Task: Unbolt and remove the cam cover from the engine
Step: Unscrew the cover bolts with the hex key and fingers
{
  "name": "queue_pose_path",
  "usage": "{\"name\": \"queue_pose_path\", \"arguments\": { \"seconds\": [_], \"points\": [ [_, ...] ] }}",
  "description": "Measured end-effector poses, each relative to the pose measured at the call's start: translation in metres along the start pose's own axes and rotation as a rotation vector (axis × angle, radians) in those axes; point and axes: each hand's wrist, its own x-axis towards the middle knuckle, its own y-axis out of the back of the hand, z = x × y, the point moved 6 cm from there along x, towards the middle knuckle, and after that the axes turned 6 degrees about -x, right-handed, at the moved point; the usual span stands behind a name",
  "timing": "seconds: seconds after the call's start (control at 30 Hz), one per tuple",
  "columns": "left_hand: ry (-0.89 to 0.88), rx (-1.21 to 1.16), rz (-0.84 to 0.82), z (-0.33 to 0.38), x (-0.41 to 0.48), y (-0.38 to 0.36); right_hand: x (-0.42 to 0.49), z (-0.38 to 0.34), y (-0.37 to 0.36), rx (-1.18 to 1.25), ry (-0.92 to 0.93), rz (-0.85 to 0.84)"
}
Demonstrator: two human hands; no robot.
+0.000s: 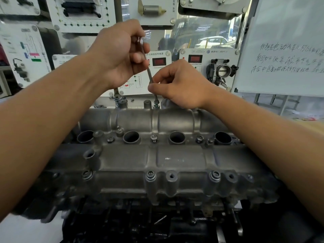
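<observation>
Cam cover (157,155) fills the middle of the head view, a grey casting sitting on top of the engine (157,221), right beneath the person's two outstretched forearms. Left hand (121,51) is up high, fingers curled round the handle of a long slim driver (149,71). Right hand (177,85) is lower, thumb and forefinger pinching the shaft just above the cover's far edge. The shaft runs down to a far-edge bolt (155,103), and a stubby grey boss (147,103) stands just beside it on the left.

Down the cover's centre sit four round wells (131,137) with a small centre bolt (154,137) between the middle pair. Along the near edge, a washered bolt (150,174) shows mid-cover, with similar ones to either side. The right hand and wrist hide the far edge to the right of the driver, and both forearms cross over the cover's ends.

Behind the engine hangs a wall of white training panels. One, the left panel (138,85), partly hidden by both hands, carries a red digital display (159,61) under a printed Chinese heading. The next panel (203,79) has a second red display (195,59), a VW roundel (208,51) in its header and a throttle body (221,70) mounted on it. Up top, a small metal cylinder (151,10) sits on another board. On the right, a whiteboard (280,23) bears three lines of handwritten Chinese, too loose to read with confidence.
</observation>
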Motion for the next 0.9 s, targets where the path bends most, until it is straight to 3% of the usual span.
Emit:
{"name": "queue_pose_path", "arguments": {
  "seconds": [0.1,0.2,0.3,0.9],
  "points": [
    [0.08,-0.107,-0.092,-0.004,-0.001,-0.004,-0.001,0.0,0.0,-0.003,0.001,0.005],
    [0.144,-0.187,-0.291,-0.005,-0.006,-0.015,-0.001,0.001,0.001,-0.01,-0.001,0.019],
    [0.152,-0.142,-0.413,-0.01,-0.011,-0.025,-0.001,0.001,0.002,-0.001,-0.001,0.028],
    [0.202,0.001,-0.313,-0.018,-0.01,-0.024,-0.001,0.0,0.001,0.014,0.033,0.01]
  ]
}}
